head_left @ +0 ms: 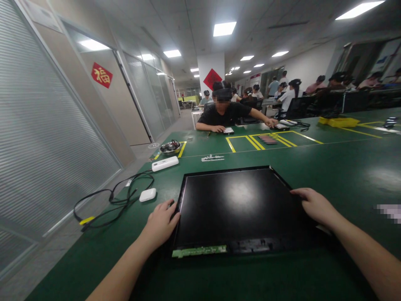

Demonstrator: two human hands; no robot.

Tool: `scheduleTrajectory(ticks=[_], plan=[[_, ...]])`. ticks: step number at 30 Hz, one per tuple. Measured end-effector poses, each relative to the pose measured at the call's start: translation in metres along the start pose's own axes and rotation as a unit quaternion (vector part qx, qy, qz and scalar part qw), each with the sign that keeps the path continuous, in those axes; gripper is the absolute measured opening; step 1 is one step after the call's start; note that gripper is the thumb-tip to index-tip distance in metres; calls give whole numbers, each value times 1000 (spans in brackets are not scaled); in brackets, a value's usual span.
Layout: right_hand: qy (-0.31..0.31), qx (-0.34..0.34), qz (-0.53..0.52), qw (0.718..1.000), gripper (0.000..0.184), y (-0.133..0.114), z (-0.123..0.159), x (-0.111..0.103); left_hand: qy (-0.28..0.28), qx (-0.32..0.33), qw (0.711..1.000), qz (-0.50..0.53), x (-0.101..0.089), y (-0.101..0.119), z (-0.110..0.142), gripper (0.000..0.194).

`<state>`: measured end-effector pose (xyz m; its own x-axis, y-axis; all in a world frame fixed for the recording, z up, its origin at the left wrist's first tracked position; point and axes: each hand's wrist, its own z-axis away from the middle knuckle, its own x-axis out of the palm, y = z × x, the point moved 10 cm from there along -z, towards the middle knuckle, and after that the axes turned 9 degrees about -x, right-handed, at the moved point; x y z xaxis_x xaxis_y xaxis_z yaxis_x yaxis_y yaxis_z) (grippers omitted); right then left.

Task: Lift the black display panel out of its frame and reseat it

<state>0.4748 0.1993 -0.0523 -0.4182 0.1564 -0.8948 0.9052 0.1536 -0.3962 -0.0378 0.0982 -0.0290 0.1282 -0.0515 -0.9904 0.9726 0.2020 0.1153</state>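
A black LCD screen panel (250,205) lies face up on the green table, with a thin black frame around it. A narrow green circuit board (199,251) runs along the left part of its near edge. My left hand (161,221) grips the panel's left edge, thumb toward the frame; a small dark bit shows between its fingers, too small to name. At the right edge my right hand (316,207) holds the frame, index finger stretched along it and the other fingers partly hidden beneath.
Left of the panel are a white power strip (165,163), a white case (148,195) and looped black cables (117,200). A metal bowl (170,147) of dark parts stands farther back. Across the table, a person in black (225,110) handles small devices near a yellow tray (338,122).
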Motion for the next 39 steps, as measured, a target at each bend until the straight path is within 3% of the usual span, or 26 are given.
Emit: scheduleTrajectory(ticks=[6, 14, 17, 20, 22, 25, 27, 30, 33, 35, 39], plan=[[26, -23, 9, 999, 51, -2, 1, 1, 20, 9, 1000, 19, -1, -1, -1, 51], [19, -34, -5, 999, 48, 0, 2, 4, -10, -12, 1000, -10, -3, 2, 0, 49], [8, -27, -11, 1000, 46, 2, 2, 3, -5, 2, 999, 48, -4, 6, -2, 48], [-2, -23, -14, 1000, 47, 1, 3, 2, 8, 39, 984, 175, -11, 11, -3, 49], [-1, -20, -16, 1000, 47, 0, 3, 1, 20, 38, 964, 264, -18, 8, -3, 46], [3, -12, -12, 1000, 48, -1, 4, -1, 27, -23, 916, 401, -28, -2, 1, 42], [3, -7, -9, 1000, 48, -2, 5, -2, 6, -90, 862, 499, -27, -8, 5, 43], [-1, -5, -10, 1000, 47, -4, 5, -3, -50, -206, 769, 603, -9, -12, 14, 55], [-4, -5, -13, 1000, 46, -5, 6, -3, -65, -245, 705, 663, 5, -12, 15, 62], [-1, -5, -13, 1000, 47, -6, 6, -3, -73, -232, 683, 689, 12, -10, 12, 67], [4, 2, -1, 1000, 48, -8, 7, -2, -119, -206, 676, 698, 20, -1, 13, 82]])
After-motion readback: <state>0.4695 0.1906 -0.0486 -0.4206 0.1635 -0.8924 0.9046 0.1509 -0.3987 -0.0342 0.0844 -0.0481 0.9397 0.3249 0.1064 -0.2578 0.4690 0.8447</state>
